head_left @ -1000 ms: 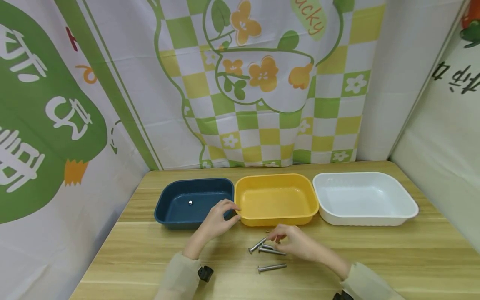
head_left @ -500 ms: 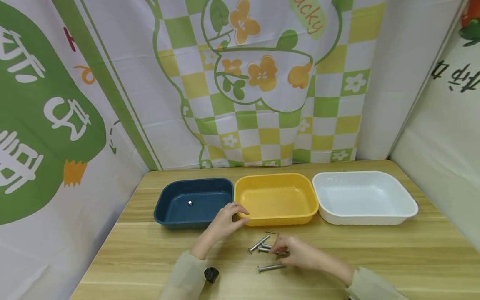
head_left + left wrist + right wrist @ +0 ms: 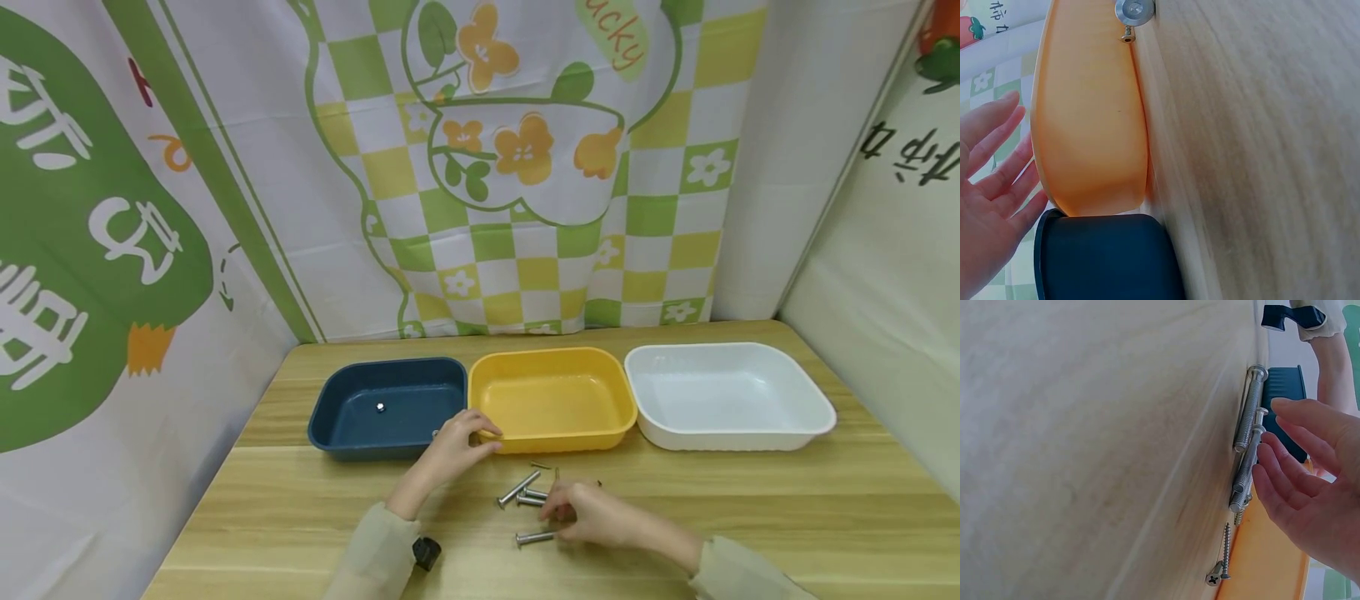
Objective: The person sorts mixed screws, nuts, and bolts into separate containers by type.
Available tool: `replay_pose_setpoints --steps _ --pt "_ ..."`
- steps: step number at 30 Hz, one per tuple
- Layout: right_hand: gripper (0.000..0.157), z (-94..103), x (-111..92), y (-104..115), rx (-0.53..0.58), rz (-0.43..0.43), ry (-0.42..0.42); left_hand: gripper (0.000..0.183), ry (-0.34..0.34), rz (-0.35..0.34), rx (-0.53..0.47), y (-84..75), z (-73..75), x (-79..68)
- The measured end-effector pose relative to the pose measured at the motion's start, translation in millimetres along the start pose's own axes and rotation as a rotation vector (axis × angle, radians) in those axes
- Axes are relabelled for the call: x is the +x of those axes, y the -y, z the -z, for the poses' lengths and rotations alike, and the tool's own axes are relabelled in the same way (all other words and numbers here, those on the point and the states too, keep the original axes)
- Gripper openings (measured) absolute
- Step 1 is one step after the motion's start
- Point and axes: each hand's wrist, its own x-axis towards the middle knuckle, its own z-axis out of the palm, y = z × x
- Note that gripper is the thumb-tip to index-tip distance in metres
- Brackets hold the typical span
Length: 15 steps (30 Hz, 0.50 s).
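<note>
My left hand (image 3: 452,447) hovers by the front left corner of the yellow tray (image 3: 555,440), fingers loosely bent and holding nothing. In the left wrist view, that hand (image 3: 994,194) is spread beside the tray's rim. My right hand (image 3: 596,514) is low over several silver bolts on the table, its fingers partly hiding them. One bolt (image 3: 517,489) lies slanted, and another bolt (image 3: 534,538) lies nearer me. From the right wrist view, the right hand (image 3: 1319,481) has its fingers extended close to a long bolt (image 3: 1250,409); nothing appears gripped. Small screws (image 3: 1227,550) lie past the bolts.
A dark blue tray (image 3: 322,429) stands at the left with a small shiny nut (image 3: 380,407) inside. To the right of the yellow tray is a white tray (image 3: 735,442). Printed cloth (image 3: 517,275) hangs behind the wooden table (image 3: 262,517).
My right hand has moved toward me, from the upper bolts to the nearer one, uncovering small screws behind. My left hand has shifted slightly right along the trays' front.
</note>
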Motion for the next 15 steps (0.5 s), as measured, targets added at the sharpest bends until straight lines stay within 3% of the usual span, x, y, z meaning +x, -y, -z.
replay_pose_setpoints --steps 15 --pt "0.018 -3.4 1.3 0.5 -0.032 -0.033 0.032 0.008 -0.014 0.012 -0.026 6.5 -4.8 2.3"
